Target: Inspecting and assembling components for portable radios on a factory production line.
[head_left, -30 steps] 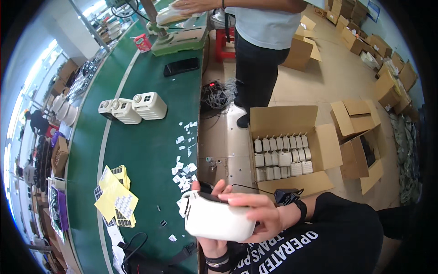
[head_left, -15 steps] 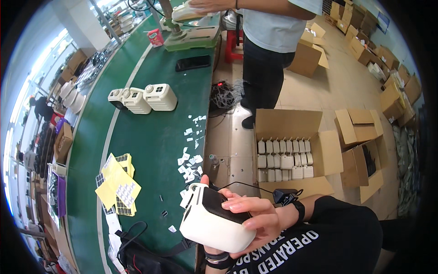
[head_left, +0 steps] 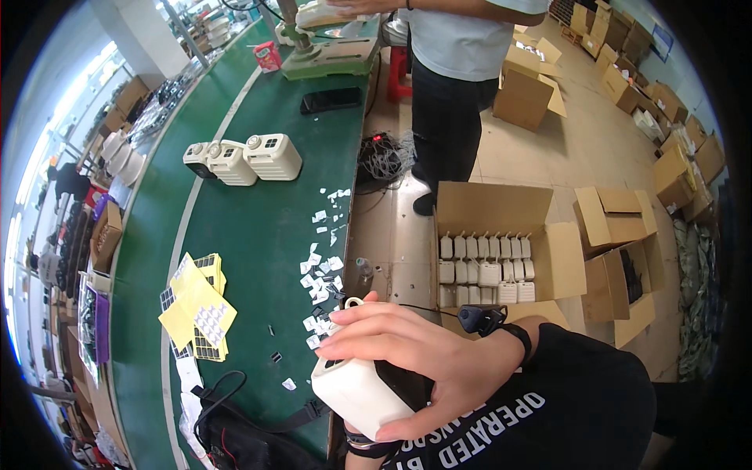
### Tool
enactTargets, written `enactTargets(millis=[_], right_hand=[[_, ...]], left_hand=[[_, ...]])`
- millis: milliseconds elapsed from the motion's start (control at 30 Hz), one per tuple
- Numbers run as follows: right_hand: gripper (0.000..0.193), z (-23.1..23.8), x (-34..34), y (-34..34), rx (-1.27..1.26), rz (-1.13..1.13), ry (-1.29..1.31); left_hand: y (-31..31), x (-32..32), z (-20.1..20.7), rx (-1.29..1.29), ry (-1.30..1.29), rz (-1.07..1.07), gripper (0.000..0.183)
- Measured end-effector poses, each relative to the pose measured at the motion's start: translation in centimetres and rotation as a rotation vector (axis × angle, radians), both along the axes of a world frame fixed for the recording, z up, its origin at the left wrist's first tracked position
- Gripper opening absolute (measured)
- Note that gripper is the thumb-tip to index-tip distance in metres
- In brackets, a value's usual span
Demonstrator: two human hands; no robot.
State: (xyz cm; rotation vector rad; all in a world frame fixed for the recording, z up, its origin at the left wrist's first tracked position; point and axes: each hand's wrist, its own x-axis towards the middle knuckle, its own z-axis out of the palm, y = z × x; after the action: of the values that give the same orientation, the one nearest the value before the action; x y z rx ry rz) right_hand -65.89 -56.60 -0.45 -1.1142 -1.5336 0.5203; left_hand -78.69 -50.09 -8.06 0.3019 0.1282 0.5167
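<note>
A small cream speaker [head_left: 356, 395], boxy with a dark mesh front and a ring at its top, is held tilted at the table's near right edge. My right hand [head_left: 419, 345] is closed over it, fingers across the upper part and thumb low on the cream side. Behind and beneath the speaker, my left hand [head_left: 362, 440] supports it; only the banded wrist shows plainly and the speaker hides most of the fingers. Small white label pieces [head_left: 317, 286] lie scattered just beyond. Three similar cream units [head_left: 270, 158] stand farther back on the green table [head_left: 258, 227].
Yellow sticker sheets [head_left: 200, 305] and a black bag [head_left: 251, 427] lie to the left. A phone [head_left: 331, 100] rests before a green machine base [head_left: 329, 61]. At right, an open carton [head_left: 564, 254] holds rows of cream units. Another person [head_left: 450, 102] stands at the far end.
My right hand has shifted from resting on the mesh to wrapping over the speaker's top, covering much of it. The speaker has turned slightly. The person at the far end has moved a little left.
</note>
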Motion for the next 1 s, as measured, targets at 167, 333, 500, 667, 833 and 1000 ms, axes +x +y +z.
enactTargets(millis=[167, 333, 500, 667, 833, 1000], right_hand=[[0.036, -0.3, -0.4, 0.8, 0.068, -0.152, 0.091], [0.019, -0.7, 0.2, 2.4, 0.019, -0.195, 0.167], [0.006, -0.9, 0.4, 3.1, 0.010, -0.175, 0.258], [0.009, -0.9, 0.1, 3.0, -0.028, -0.162, 0.331], [0.017, -0.6, -0.7, 2.4, 0.099, -0.196, 0.336], [0.029, -0.4, -0.8, 1.5, 0.130, -0.125, 0.211]], left_hand=[[0.0, 0.0, 0.0, 0.008, 0.011, 0.020, 0.054], [-0.1, -0.1, 0.1, 0.029, 0.023, 0.036, 0.054], [-0.2, -0.3, 0.2, 0.047, 0.043, 0.056, 0.054], [-0.2, -0.4, 0.2, 0.061, 0.060, 0.077, 0.055], [-0.2, -0.5, 0.2, 0.068, 0.075, 0.104, 0.055], [-0.3, -0.5, 0.3, 0.091, 0.099, 0.138, 0.056]])
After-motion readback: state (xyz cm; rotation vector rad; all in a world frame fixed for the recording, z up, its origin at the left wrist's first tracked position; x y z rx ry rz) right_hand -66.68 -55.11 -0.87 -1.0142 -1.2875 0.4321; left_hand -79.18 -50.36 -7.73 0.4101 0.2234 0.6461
